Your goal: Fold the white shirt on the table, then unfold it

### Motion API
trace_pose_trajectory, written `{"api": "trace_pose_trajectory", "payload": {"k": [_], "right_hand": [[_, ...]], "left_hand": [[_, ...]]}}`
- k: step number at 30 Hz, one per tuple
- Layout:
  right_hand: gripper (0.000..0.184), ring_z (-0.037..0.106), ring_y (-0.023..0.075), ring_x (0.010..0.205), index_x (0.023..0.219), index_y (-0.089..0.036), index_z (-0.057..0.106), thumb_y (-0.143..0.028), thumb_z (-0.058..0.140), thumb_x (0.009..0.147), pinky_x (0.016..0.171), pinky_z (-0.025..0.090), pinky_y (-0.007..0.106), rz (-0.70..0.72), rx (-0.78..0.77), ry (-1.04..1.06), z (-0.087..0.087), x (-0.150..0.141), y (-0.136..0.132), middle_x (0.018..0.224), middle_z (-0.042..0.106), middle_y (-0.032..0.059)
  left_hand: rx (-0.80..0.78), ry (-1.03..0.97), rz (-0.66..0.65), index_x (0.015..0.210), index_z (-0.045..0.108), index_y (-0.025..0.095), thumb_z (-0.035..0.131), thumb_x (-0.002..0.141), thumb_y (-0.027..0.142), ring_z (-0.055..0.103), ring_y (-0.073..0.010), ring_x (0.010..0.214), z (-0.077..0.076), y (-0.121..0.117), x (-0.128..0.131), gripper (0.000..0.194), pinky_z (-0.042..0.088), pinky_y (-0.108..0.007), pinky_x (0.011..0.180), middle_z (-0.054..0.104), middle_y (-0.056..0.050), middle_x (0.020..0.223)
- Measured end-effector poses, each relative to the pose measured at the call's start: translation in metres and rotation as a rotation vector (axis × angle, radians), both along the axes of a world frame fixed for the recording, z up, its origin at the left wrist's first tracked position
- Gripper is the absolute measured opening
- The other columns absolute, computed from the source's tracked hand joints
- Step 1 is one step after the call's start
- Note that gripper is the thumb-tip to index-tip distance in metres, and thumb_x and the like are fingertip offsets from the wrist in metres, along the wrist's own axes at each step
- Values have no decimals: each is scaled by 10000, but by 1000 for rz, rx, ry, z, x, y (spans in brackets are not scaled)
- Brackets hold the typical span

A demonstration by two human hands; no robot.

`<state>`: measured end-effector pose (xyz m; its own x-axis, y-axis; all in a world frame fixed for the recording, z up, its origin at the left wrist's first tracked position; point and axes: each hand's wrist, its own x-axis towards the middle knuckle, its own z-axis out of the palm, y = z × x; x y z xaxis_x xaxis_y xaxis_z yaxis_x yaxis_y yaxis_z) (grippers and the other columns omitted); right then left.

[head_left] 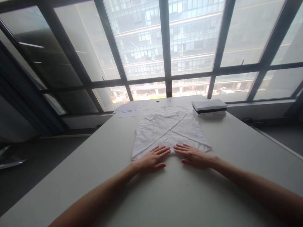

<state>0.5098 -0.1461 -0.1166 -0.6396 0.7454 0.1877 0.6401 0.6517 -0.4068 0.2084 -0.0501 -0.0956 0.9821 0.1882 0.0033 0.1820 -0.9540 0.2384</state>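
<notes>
A white garment, perhaps a shirt, lies partly folded on the white table, with creases and slanting fold lines across it. On its near edge, left of the middle, my left hand rests flat with the fingers stretched out. My right hand lies flat on the same edge, just to the right, fingers extended and pointing inward. The fingertips of both hands almost meet. Neither hand grips the cloth, though the palms hide part of its near edge.
At the back right of the white table stands a stack of folded cloth, white with a dark layer. Sheets of white paper lie at the back left. Beyond the table's far end are large windows; a dark curtain hangs at left.
</notes>
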Motion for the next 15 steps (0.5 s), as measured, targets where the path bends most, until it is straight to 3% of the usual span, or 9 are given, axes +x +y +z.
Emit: {"api": "trace_pose_trajectory", "payload": {"k": [4,7,11,15], "right_hand": [[685,82,257,1547,1612,-302,145,-471,459,1028,1259,72,513,4,-47,-48,0,1,-1,1672,152,55],[687,95,262,1545,1614,-296,156,-481,460,1026,1257,88,514,-20,-35,-53,0,0,-2,1670,159,67],[572,296,257,1501,1570,-274,353,-421,468,1030,1248,174,506,-65,55,-16,1,-2,-2,1609,356,95],[394,537,239,1346,1408,-300,582,-317,441,1040,1210,283,514,-98,153,41,4,-5,-1,1436,598,72]], "left_hand": [[-2,15,5,1633,118,271,351,1048,566,137,-260,1547,0,-1,0,696,76,-451,1269,171,-50,1673],[5,12,13,1634,110,269,340,1048,571,112,-263,1549,-1,-1,0,698,65,-450,1268,134,-53,1677],[15,16,55,1631,143,270,338,1047,575,74,-277,1550,-3,0,-1,687,81,-471,1263,121,-57,1677],[23,-11,80,1616,217,305,367,1040,572,100,-297,1546,-7,2,-2,652,112,-505,1254,171,-48,1670]]}}
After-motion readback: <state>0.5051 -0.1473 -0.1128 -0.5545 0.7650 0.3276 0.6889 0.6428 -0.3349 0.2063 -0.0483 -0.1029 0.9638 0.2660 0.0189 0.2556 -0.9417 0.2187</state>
